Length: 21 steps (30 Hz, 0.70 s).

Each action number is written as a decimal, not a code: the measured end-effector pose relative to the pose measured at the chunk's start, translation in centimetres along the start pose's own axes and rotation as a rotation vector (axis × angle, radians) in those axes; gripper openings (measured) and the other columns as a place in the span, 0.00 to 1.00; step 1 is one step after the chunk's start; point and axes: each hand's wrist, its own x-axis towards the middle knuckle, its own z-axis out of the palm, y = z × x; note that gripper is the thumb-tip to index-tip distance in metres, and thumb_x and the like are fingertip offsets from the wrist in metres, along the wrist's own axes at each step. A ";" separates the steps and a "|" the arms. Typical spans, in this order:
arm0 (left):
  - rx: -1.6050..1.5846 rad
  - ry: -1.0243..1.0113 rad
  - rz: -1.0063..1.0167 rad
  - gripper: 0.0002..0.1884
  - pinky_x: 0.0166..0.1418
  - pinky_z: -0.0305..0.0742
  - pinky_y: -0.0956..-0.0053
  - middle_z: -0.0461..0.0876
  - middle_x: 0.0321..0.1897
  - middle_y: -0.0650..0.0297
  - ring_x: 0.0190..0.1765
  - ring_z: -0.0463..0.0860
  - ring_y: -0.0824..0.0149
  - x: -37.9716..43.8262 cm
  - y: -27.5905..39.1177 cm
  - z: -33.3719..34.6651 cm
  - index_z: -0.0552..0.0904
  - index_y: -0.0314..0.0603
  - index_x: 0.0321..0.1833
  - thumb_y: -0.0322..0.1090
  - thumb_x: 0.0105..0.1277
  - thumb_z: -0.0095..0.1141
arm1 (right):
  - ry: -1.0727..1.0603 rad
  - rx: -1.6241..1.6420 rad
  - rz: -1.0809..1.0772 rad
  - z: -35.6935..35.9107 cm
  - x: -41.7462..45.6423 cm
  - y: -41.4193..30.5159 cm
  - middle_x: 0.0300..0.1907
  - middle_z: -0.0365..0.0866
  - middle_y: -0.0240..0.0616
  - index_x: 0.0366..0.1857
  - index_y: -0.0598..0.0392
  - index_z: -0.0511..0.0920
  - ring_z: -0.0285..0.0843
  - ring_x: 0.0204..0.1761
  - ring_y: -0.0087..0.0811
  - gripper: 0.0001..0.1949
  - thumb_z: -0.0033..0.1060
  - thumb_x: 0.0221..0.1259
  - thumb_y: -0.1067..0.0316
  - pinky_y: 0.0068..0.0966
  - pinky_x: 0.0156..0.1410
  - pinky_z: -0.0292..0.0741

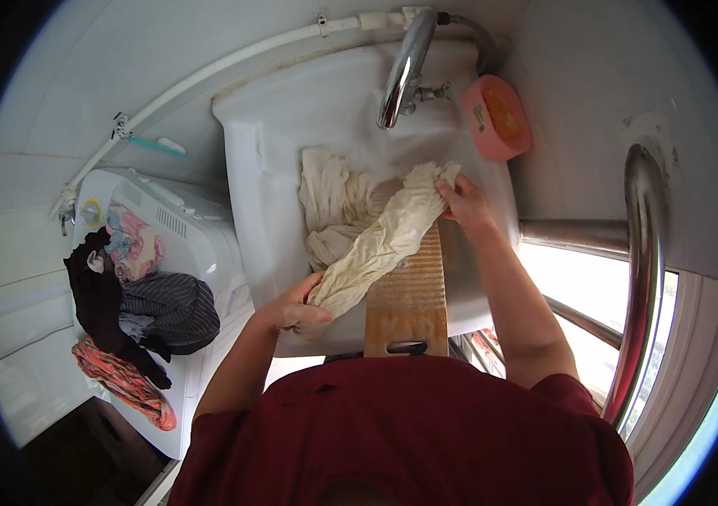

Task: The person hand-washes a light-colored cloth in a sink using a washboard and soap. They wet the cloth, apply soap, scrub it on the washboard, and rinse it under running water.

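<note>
A wet cream-coloured cloth (384, 237) stretches diagonally between my two hands over the sink. My left hand (299, 307) grips its near left end by the sink's front rim. At the far right end, my right hand (463, 199) pinches the bunched edge between thumb and fingers. Under the cloth, a ridged wooden washboard (419, 284) leans in the white ceramic sink (273, 190), its slotted handle end towards my body. More pale wet fabric (330, 190) lies crumpled in the basin, left of the washboard and partly behind the stretched cloth.
A chrome faucet (406, 69) arches over the sink's back. On the right rim sits a pink soap container (491, 126) with orange contents. Left stands a white appliance (201, 234), probably a washing machine, bearing dark striped fabric (172, 310) and other clothes. A metal rail (643, 253) rises at right.
</note>
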 end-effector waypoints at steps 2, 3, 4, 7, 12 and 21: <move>0.021 0.076 -0.015 0.47 0.69 0.59 0.73 0.69 0.62 0.57 0.64 0.68 0.67 -0.2 0.1 0.1 0.58 0.31 0.70 0.35 0.48 0.70 | 0.046 -0.281 -0.194 -1.0 -0.4 -0.5 0.33 0.79 0.37 0.37 0.55 0.77 0.74 0.30 0.25 0.14 0.57 0.64 0.53 0.26 0.37 0.73; 0.046 0.110 -0.027 0.46 0.68 0.61 0.73 0.70 0.61 0.57 0.63 0.69 0.67 -0.1 0.1 -0.2 0.58 0.31 0.70 0.35 0.48 0.70 | 0.057 -0.421 -0.298 -1.2 -0.3 -1.3 0.33 0.80 0.39 0.37 0.56 0.77 0.74 0.29 0.27 0.15 0.57 0.63 0.53 0.27 0.36 0.72; 0.068 0.137 -0.051 0.45 0.66 0.62 0.73 0.70 0.60 0.57 0.62 0.70 0.67 -0.4 -0.1 -0.6 0.59 0.31 0.70 0.35 0.49 0.69 | 0.025 -0.434 -0.200 -1.1 -0.8 -1.9 0.32 0.80 0.40 0.38 0.55 0.78 0.75 0.30 0.28 0.14 0.57 0.63 0.54 0.28 0.37 0.73; 0.047 0.172 -0.043 0.42 0.62 0.67 0.75 0.73 0.58 0.57 0.59 0.73 0.67 -0.9 -0.1 -0.8 0.59 0.32 0.69 0.33 0.52 0.67 | 0.111 -0.674 -0.229 -1.5 0.4 -1.0 0.30 0.80 0.39 0.39 0.56 0.79 0.77 0.30 0.29 0.14 0.57 0.62 0.55 0.28 0.39 0.75; 0.406 0.195 0.026 0.38 0.59 0.69 0.76 0.74 0.56 0.57 0.55 0.74 0.68 0.6 -1.8 -0.1 0.60 0.34 0.70 0.32 0.57 0.63 | -0.031 -0.588 -0.279 -2.2 5.2 8.3 0.26 0.81 0.37 0.38 0.57 0.80 0.79 0.27 0.25 0.14 0.56 0.63 0.55 0.25 0.37 0.77; 0.584 0.122 0.045 0.42 0.60 0.68 0.76 0.71 0.59 0.58 0.58 0.71 0.70 -0.4 -1.4 2.0 0.57 0.35 0.72 0.32 0.56 0.65 | -0.417 -0.585 -0.097 6.7 1.8 8.1 0.22 0.80 0.36 0.31 0.57 0.81 0.79 0.26 0.25 0.12 0.57 0.61 0.58 0.20 0.37 0.77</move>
